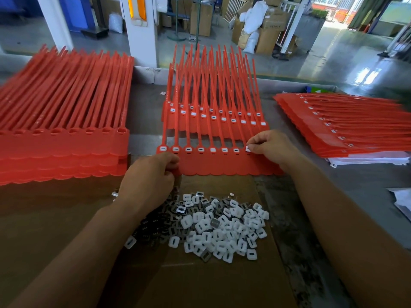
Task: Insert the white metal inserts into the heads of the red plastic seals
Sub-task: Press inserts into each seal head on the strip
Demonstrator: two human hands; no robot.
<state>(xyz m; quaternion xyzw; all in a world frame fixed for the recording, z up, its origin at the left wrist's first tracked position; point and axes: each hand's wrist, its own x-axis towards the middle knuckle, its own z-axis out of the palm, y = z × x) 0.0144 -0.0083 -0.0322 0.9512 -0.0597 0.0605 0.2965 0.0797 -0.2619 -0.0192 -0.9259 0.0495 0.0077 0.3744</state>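
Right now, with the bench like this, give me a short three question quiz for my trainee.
1. True or false: the heads in the left stack of seals hold no inserts.
2. Where does the pile of loose inserts lie? A, in a bin; B, on the cardboard between the forearms; C, in a bag.
3. Fill in: the right hand pinches an insert at the ___ end of the front strip, while the left hand grips the other end.
Key: 1 true; 2 B; 3 right.
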